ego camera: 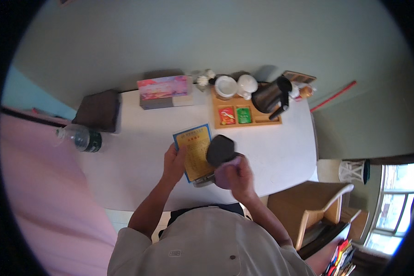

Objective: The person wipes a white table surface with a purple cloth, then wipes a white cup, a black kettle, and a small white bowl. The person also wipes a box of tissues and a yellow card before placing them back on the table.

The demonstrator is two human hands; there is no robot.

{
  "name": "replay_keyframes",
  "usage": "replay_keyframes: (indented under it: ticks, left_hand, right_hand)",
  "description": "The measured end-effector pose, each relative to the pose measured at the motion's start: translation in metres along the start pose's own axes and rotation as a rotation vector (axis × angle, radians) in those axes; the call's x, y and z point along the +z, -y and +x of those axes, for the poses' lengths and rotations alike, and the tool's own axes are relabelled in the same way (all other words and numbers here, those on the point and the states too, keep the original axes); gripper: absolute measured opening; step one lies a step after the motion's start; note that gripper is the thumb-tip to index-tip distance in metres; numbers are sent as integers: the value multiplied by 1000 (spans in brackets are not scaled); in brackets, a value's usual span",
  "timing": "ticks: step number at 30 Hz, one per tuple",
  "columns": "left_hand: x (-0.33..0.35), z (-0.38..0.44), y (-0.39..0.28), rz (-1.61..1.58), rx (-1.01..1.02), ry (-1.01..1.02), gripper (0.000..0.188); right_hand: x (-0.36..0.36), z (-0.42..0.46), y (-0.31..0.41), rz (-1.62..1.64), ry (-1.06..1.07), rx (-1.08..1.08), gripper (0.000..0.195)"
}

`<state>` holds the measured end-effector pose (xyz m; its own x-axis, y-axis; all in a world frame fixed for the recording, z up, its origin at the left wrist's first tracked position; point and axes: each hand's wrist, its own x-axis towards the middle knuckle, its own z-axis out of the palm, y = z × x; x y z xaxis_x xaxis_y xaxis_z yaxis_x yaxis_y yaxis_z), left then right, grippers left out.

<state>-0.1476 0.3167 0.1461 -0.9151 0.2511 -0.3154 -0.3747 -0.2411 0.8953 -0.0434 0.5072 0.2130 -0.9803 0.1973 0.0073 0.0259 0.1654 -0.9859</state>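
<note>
My left hand grips the left edge of a yellow card with a blue border, which bears writing and is held above the white table. My right hand is shut on a purple cloth, just right of the card's lower corner. A dark grey, rounded flat piece stands out above the cloth and overlaps the card's right edge; whether it is joined to the cloth I cannot tell. Under the card's lower edge a greyish object shows in part, mostly hidden.
Along the wall stand a dark case, a tissue box and a wooden tray with white cups, sachets and a black kettle. A plastic bottle lies at the left. A chair stands beyond the right front edge.
</note>
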Motion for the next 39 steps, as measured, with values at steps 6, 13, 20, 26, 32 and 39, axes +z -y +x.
replay_keyframes:
  ticks: [6, 13, 20, 26, 32, 39]
  left_hand:
    - [53, -26, 11, 414, 138, 144, 30]
    - [46, -30, 30, 301, 83, 231, 32]
    - [47, -7, 22, -19, 6, 25, 32]
    - [29, 1, 24, 63, 135, -12, 35]
    - [32, -2, 17, 48, 37, 75, 36]
    - [53, 13, 21, -85, -148, 73, 38]
  right_hand:
    - [15, 6, -28, -780, -146, -332, 28]
    - [-10, 29, -31, -745, -271, -238, 21]
    - [21, -7, -23, -713, 141, -388, 21]
    - [4, -7, -40, -631, -26, -308, 17]
    - [-27, 12, -62, 4, -318, 303, 22]
    - [-21, 29, -38, 822, -31, 429, 40]
